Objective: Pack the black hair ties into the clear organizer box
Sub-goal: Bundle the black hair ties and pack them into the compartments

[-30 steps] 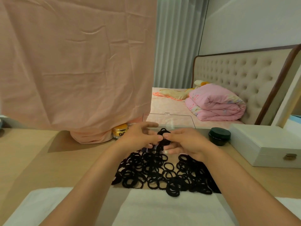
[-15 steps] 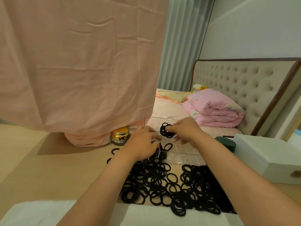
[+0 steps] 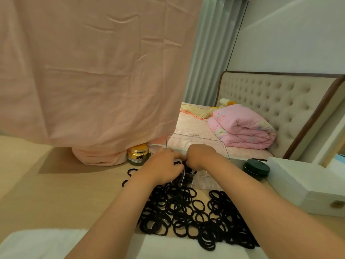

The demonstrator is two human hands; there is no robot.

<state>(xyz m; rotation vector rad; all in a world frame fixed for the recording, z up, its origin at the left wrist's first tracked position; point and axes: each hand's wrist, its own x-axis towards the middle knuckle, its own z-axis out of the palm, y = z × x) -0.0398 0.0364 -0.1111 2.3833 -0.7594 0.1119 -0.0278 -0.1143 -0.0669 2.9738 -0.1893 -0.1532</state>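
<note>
Black hair ties [image 3: 186,208] are lying heaped just short of the fingers, and a few are showing dark right under the fingertips, inside the clear organizer box [image 3: 205,181]. The left hand [image 3: 164,165] and right hand [image 3: 199,156] are curling down knuckle to knuckle over its left end. Whether they are gripping anything, I cannot tell. Its lid [image 3: 196,142] is standing open just beyond them, and the tabletop [image 3: 65,184] is running wide to their left.
</note>
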